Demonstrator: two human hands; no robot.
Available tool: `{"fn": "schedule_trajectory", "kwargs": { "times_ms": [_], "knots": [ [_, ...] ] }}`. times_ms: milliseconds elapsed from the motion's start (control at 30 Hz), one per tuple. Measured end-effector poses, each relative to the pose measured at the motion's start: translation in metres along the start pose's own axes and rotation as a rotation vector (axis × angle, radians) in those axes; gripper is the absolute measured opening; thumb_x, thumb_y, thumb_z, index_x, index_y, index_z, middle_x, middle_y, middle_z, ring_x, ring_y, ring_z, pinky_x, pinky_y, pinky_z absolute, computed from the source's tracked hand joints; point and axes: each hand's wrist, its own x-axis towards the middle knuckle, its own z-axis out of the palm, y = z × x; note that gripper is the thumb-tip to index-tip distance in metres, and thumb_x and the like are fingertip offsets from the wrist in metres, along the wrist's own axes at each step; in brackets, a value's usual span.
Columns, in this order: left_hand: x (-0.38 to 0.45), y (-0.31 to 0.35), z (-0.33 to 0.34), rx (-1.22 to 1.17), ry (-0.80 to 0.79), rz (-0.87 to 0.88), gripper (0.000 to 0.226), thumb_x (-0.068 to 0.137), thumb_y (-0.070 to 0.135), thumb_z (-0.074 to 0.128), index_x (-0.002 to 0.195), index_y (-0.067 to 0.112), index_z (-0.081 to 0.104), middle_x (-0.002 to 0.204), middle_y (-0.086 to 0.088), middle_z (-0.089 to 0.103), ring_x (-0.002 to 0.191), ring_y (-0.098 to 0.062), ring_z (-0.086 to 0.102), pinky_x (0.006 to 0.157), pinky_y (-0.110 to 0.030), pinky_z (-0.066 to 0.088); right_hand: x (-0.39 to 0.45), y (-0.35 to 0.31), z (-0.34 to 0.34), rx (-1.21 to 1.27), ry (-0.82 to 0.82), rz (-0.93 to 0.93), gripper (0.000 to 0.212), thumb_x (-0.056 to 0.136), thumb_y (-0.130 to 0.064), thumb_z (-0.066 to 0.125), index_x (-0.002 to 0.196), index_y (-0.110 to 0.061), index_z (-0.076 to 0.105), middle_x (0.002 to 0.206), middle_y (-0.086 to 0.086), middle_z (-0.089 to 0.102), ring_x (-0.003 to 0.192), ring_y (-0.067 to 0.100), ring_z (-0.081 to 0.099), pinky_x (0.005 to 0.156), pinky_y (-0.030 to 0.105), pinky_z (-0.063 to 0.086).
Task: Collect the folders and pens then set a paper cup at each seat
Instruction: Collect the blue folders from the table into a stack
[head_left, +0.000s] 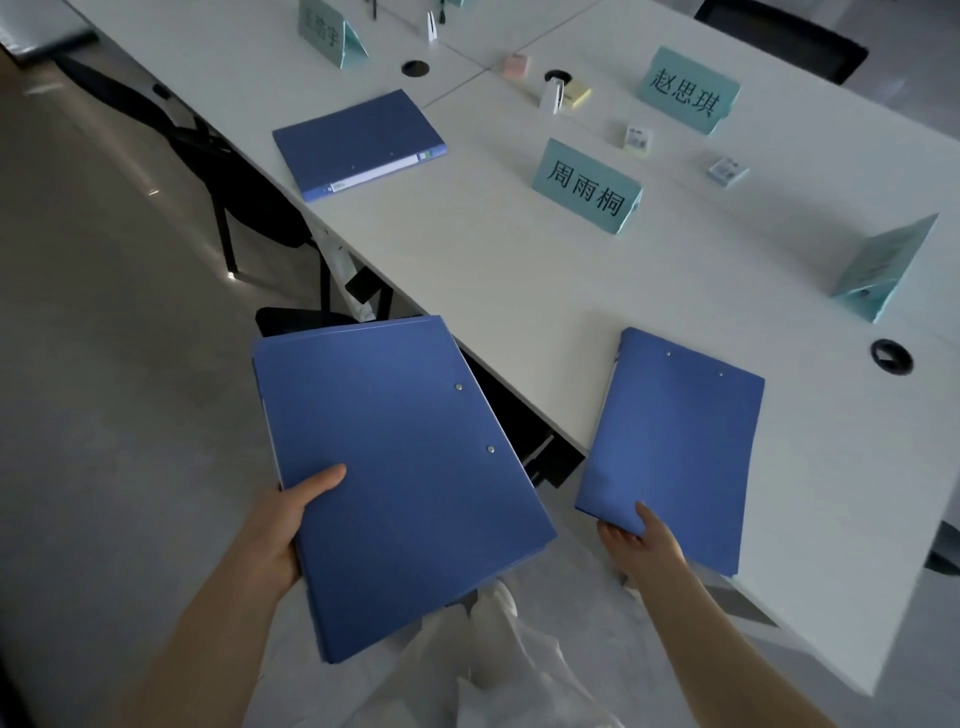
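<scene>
My left hand (283, 525) grips a blue folder (400, 467) by its near left corner and holds it over the floor, off the table's edge. My right hand (636, 540) pinches the near corner of a second blue folder (675, 447), which lies partly on the white table (493, 270) and overhangs its front edge. A third blue folder (358, 143) lies flat on the table farther away, at the left. No paper cup shows. Dark pens (373, 8) stand at the far top edge, cut off by the frame.
Teal name tents (587, 187) (685, 91) (332, 31) (883, 270) stand along the table. Sticky-note pads (574, 93) and small boxes (638, 139) lie in the middle. Round cable holes (891, 356) (415, 67) pierce the top. Black chairs (218, 171) stand at the left side.
</scene>
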Motion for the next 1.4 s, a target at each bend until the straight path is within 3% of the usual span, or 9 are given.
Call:
{"fn": "schedule_trajectory", "kwargs": {
  "times_ms": [67,167,267,400,500,600,733,967,1400],
  "knots": [
    [0.002,0.000,0.001,-0.006,0.004,-0.006,0.040,0.079,0.013,0.071,0.118,0.011,0.066,0.111,-0.010,0.073,0.100,-0.031,0.069,0.075,-0.042,0.054,-0.012,0.002,0.002,0.075,-0.026,-0.005,0.047,0.095,-0.027,0.057,0.139,-0.012,0.048,0.124,0.001,0.063,0.086,0.019,0.062,0.081,0.028,0.052],
    [0.005,0.002,0.003,-0.007,0.007,-0.018,0.040,0.079,0.015,0.073,0.119,0.011,0.066,0.111,-0.010,0.074,0.100,-0.031,0.069,0.074,-0.042,0.054,-0.028,-0.001,0.004,0.233,-0.081,0.040,0.032,0.099,-0.019,0.051,0.129,-0.007,0.049,0.099,-0.001,0.070,0.085,0.011,0.065,0.086,0.019,0.051],
    [0.007,0.006,0.006,-0.001,-0.005,-0.006,0.052,0.069,0.020,0.076,0.120,0.012,0.066,0.112,-0.009,0.073,0.101,-0.031,0.069,0.075,-0.043,0.054,-0.034,-0.005,0.005,0.118,-0.079,-0.063,0.041,0.093,-0.014,0.060,0.134,-0.010,0.054,0.123,0.002,0.065,0.112,0.017,0.062,0.098,0.030,0.049],
    [0.006,0.009,0.010,0.003,-0.017,0.005,0.044,0.077,0.018,0.075,0.120,0.013,0.066,0.113,-0.009,0.073,0.101,-0.031,0.068,0.077,-0.044,0.054,-0.054,-0.008,0.014,0.155,-0.193,-0.113,0.026,0.095,-0.007,0.055,0.121,-0.008,0.059,0.103,0.005,0.068,0.094,0.019,0.066,0.096,0.030,0.050],
    [0.003,0.012,0.012,0.004,-0.023,0.005,0.032,0.084,0.016,0.072,0.115,0.012,0.067,0.110,-0.010,0.073,0.099,-0.031,0.068,0.076,-0.044,0.054,-0.081,-0.011,0.020,0.160,-0.355,-0.158,0.074,0.044,0.008,0.088,0.112,-0.006,0.063,0.088,0.007,0.075,0.079,0.020,0.074,0.076,0.030,0.060],
    [-0.001,0.014,0.013,-0.004,-0.030,0.003,0.021,0.086,0.016,0.071,0.107,0.013,0.068,0.107,-0.009,0.073,0.097,-0.030,0.068,0.076,-0.043,0.053,-0.091,-0.010,0.024,0.123,-0.501,-0.187,0.104,-0.002,0.004,0.093,0.098,-0.006,0.066,0.089,0.007,0.076,0.078,0.020,0.075,0.067,0.032,0.061],
    [-0.002,0.014,0.012,-0.032,-0.033,0.024,0.032,0.082,0.017,0.074,0.112,0.012,0.068,0.110,-0.010,0.073,0.099,-0.031,0.069,0.079,-0.044,0.055,-0.119,0.004,0.032,-0.033,-0.630,-0.148,0.066,0.032,0.002,0.093,0.093,-0.007,0.070,0.096,0.005,0.076,0.080,0.017,0.075,0.068,0.030,0.061],
    [-0.010,0.015,0.013,-0.101,-0.030,0.036,0.038,0.079,0.025,0.076,0.114,0.014,0.067,0.110,-0.009,0.074,0.101,-0.030,0.069,0.082,-0.046,0.055,-0.151,0.032,0.053,-0.339,-0.771,-0.138,0.026,0.090,0.003,0.050,0.109,-0.007,0.063,0.101,0.005,0.075,0.087,0.017,0.074,0.068,0.030,0.061],
    [-0.036,0.014,0.007,-0.293,0.106,0.157,0.049,0.075,0.048,0.071,0.115,0.020,0.065,0.109,-0.002,0.074,0.099,-0.023,0.070,0.075,-0.042,0.056,-0.168,0.088,0.088,-0.946,-0.855,-0.081,0.028,0.091,0.003,0.057,0.117,-0.006,0.060,0.103,0.005,0.075,0.089,0.024,0.073,0.067,0.033,0.061]
  ]
}}
